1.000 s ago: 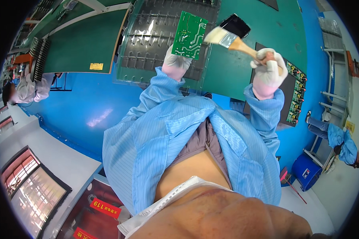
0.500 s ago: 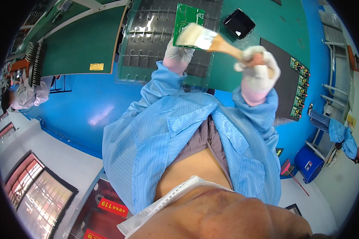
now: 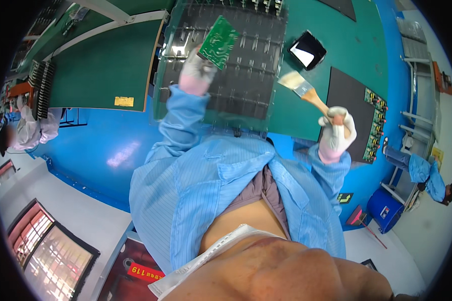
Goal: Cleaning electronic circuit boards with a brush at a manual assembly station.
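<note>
Two gloved hands are occupied: the left hand [image 3: 197, 75], left of the upper middle of the frame, grips the green circuit board [image 3: 218, 42] by its lower end, and the right hand [image 3: 338, 131], right of centre, is closed round the handle of the flat brush [image 3: 303, 89]. How the left fingers sit behind the board cannot be told. For good brushing, I would keep the left grip to the edge, so the traced face stays uncovered, and steady the board before the bristles meet it; light, even strokes with the bristles laid flat should suit it better than jabs with the tip. The board is best held over the clear-edged tray [image 3: 246, 95], well apart from the black dish [image 3: 308, 50] and from the small populated boards [image 3: 374, 125] on the dark mat [image 3: 342, 100] at the right. Half a second ago the bristles overlapped the board in the frame; now brush and board are well apart, the board further left and leaning, the brush lower, its bristles pointing to the upper left. More components show at the tray's far end, along the upper edge.
</note>
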`<state>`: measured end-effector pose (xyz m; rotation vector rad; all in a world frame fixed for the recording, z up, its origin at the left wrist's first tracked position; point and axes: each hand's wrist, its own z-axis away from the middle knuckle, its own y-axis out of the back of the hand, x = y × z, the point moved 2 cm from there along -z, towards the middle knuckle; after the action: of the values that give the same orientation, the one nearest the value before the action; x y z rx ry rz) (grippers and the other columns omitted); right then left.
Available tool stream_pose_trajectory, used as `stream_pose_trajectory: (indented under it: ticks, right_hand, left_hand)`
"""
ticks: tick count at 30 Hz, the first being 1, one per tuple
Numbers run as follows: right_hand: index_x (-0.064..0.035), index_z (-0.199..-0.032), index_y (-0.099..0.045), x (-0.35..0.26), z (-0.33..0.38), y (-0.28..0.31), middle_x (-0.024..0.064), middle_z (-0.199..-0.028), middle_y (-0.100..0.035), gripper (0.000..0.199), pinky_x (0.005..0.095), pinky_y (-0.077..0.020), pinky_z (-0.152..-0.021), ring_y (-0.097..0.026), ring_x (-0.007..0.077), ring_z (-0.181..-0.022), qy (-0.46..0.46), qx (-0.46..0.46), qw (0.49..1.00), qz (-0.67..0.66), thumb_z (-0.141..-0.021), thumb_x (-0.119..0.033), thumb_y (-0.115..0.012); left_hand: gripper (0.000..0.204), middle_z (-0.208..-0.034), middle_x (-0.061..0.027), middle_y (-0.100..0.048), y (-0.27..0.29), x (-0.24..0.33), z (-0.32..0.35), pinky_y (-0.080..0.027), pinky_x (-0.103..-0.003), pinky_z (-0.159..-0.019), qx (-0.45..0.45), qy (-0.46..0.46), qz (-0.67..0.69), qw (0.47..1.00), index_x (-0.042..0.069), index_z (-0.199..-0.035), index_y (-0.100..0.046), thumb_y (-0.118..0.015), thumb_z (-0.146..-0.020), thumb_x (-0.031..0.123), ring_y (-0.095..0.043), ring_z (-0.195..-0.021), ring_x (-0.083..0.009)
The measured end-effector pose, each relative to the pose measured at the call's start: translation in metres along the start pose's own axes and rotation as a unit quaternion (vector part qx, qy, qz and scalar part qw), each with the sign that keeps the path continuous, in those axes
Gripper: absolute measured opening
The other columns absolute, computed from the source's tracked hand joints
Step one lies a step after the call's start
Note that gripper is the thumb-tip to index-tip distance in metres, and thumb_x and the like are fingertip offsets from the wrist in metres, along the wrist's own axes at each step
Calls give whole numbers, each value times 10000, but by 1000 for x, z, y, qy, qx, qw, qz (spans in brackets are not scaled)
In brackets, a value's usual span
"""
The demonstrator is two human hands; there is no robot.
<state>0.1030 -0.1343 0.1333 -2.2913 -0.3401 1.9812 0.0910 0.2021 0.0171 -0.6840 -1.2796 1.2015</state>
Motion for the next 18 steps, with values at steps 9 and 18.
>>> stream_pose_trajectory:
  ticks: [9, 18]
  right_hand:
    - [-31, -992, -528, 16, 13, 31, 139, -1029, -536, 129, 244, -463, -618, -521, 141, -697, -65, 126, 990, 11, -870, -71, -544]
    - [-37, -1011, -512, 17, -20, 17, 141, -1027, -535, 156, 224, -454, -576, -513, 124, -681, -72, 189, 979, 3, -876, -105, -553]
  left_hand:
    - [322, -989, -139, -514, 72, 189, -140, -378, -173, -518, 103, -69, -228, 966, -32, -1184, -414, -473, -868, -28, -467, -716, -149]
    - [445, -722, -149, -578, 111, 223, -321, -418, -293, -502, 356, -86, -519, 772, 39, -920, -623, -593, -779, 460, -527, -647, -204]
